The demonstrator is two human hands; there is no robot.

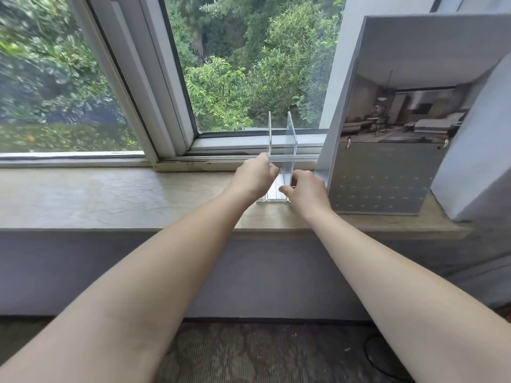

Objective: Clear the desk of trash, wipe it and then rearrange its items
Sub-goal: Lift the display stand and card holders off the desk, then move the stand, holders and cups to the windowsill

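Observation:
A clear acrylic stand (287, 139) with two upright panels stands on the stone window sill (110, 197), just left of a wall calendar. My left hand (255, 176) grips the left panel near its lower part. Curled round the foot of the right panel, my right hand (305, 190) pinches it close to the base. The stand's base is partly hidden behind both hands.
A grey spiral-bound calendar (387, 139) with an interior photo leans upright at the right of the sill, against a pale wall block (475, 150). The window frame (166, 106) runs behind. Carpet (262, 352) and a dark cable lie below.

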